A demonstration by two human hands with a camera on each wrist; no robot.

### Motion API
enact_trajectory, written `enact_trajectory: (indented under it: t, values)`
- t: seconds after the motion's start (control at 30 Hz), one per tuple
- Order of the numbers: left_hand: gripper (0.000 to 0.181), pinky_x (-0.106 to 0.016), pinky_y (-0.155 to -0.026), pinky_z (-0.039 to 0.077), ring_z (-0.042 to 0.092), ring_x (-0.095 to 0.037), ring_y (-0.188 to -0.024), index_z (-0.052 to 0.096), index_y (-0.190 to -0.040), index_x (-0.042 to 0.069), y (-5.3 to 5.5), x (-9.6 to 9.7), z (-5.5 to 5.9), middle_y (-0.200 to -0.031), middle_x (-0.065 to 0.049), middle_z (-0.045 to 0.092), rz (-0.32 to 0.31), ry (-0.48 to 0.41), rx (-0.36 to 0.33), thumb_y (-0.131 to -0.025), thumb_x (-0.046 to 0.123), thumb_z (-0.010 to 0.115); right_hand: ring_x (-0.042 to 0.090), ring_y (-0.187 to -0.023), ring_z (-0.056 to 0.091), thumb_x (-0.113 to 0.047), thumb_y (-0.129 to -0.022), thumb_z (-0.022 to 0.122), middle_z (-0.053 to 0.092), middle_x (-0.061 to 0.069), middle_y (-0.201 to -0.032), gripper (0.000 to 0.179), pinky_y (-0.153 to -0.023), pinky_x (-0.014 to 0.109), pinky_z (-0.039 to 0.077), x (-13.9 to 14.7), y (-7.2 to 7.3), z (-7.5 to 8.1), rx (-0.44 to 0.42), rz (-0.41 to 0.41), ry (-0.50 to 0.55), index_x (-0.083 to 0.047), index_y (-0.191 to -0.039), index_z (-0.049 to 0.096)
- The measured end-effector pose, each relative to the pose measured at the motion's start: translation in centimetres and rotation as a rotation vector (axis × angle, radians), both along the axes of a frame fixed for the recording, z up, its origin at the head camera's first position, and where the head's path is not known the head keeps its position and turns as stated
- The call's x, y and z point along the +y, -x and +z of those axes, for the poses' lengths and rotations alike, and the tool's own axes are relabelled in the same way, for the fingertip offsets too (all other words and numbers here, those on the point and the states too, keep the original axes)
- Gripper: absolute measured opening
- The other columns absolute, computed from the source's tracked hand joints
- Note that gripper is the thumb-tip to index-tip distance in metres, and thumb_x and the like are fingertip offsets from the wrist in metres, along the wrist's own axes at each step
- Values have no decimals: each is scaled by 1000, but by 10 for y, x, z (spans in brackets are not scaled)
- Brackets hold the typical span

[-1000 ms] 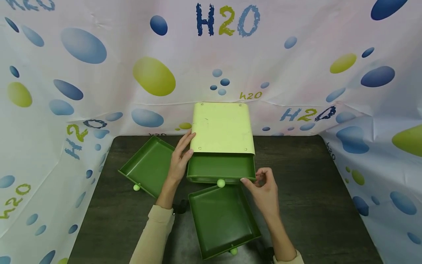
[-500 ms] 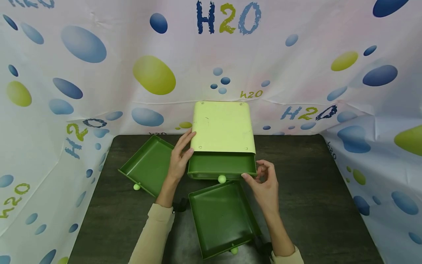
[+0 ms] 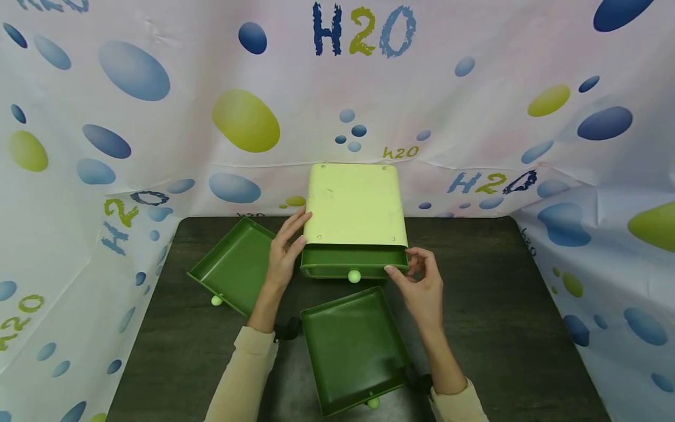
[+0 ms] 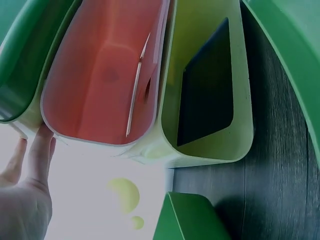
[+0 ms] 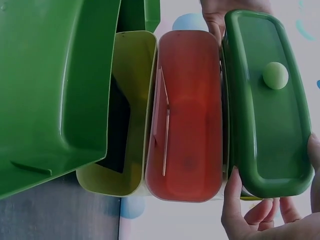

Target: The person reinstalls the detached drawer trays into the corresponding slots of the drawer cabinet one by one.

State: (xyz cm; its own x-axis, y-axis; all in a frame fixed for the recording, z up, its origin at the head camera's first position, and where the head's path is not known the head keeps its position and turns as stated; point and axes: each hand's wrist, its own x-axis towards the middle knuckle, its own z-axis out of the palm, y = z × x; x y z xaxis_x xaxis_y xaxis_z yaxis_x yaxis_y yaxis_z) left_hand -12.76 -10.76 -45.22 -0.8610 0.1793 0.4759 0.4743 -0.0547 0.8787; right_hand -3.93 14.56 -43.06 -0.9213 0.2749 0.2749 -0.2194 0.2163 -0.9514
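Observation:
A pale yellow drawer cabinet (image 3: 355,205) stands at the back of the table. Its green top drawer (image 3: 327,271), with a round light green knob (image 5: 275,75), sticks partway out of the front. At the drawer's right front corner, my right hand (image 3: 422,293) grips it, thumb on the front and fingers at the side. My left hand (image 3: 283,258) rests its extended fingers against the cabinet's left side. Below the drawer, the wrist views show a red compartment (image 5: 192,120) and a yellow compartment (image 4: 205,145), both without drawers.
Two loose green drawers lie on the dark table (image 3: 506,328): a left drawer (image 3: 234,264) partly behind my left arm, and a front drawer (image 3: 353,351) between my forearms. A patterned white sheet (image 3: 337,76) hangs behind and along both sides.
The top drawer has slid further into the cabinet, and my right hand has moved away from me with it. My left hand has stayed at the cabinet's side.

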Motion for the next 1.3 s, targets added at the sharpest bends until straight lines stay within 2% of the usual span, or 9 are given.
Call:
enact_trajectory:
  t: [0.13, 0.23, 0.5, 0.7, 0.9, 1.03, 1.17, 1.3]
  values:
    - [41, -55, -111, 32, 30, -45, -142, 45, -136, -20, 1, -1, 1, -150, -37, 31, 4, -9, 0, -96, -15, 43, 31, -77, 44, 9, -82, 76, 46, 17, -93, 42, -58, 15, 42, 0, 2, 1, -3, -7, 7, 15, -117, 54]
    - [41, -58, -110, 30, 30, -43, -142, 46, -137, -20, 1, -1, 2, -151, -36, 31, 5, -1, -9, -97, -13, 43, 31, -78, 44, 9, -81, 76, 46, 19, -93, 41, -57, 15, 43, 0, 4, 0, 2, -16, -1, 16, -116, 54]
    - [41, -55, -111, 31, 32, -42, -141, 47, -137, -18, 0, -1, 5, -151, -35, 33, 15, 18, -21, -97, -13, 43, 26, -80, 47, 0, -79, 82, 48, 20, -96, 51, -60, 13, 47, 9, 20, -26, 42, -70, -79, 10, -120, 52]
    - [41, -45, -112, 35, 34, -40, -141, 46, -137, -18, 2, 0, 5, -151, -35, 32, 0, 4, -28, -97, -13, 42, 19, -83, 50, -15, -81, 84, 50, 14, -95, 54, -66, 14, 50, 11, 29, -28, 41, -111, -142, 5, -120, 53]
    - [41, -31, -111, 37, 36, -37, -141, 47, -138, -17, 4, 1, 4, -152, -33, 32, -8, -11, -44, -98, -11, 42, 15, -81, 53, -23, -81, 84, 51, 9, -90, 53, -68, 12, 49, 12, 35, -28, 30, -166, -250, 1, -120, 57]
    - [42, -42, -112, 36, 35, -37, -141, 46, -138, -17, 1, 2, 2, -152, -32, 32, -11, -14, -53, -97, -14, 45, 17, -80, 52, -23, -80, 86, 52, 10, -91, 50, -64, 13, 47, 13, 34, -29, 37, -189, -296, -1, -116, 59]
    - [43, -54, -111, 34, 34, -39, -140, 45, -137, -19, -3, 2, -1, -151, -33, 33, -2, -8, -52, -95, -16, 47, 21, -81, 50, -20, -77, 88, 50, 13, -95, 49, -61, 22, 43, 13, 32, -31, 40, -206, -335, -1, -113, 61]
    - [43, -50, -111, 35, 35, -39, -140, 46, -138, -18, -3, 2, 0, -152, -32, 33, 7, -15, -51, -95, -16, 47, 24, -82, 48, -22, -78, 87, 49, 15, -99, 49, -65, 33, 42, 14, 33, -30, 48, -204, -350, -2, -113, 60]
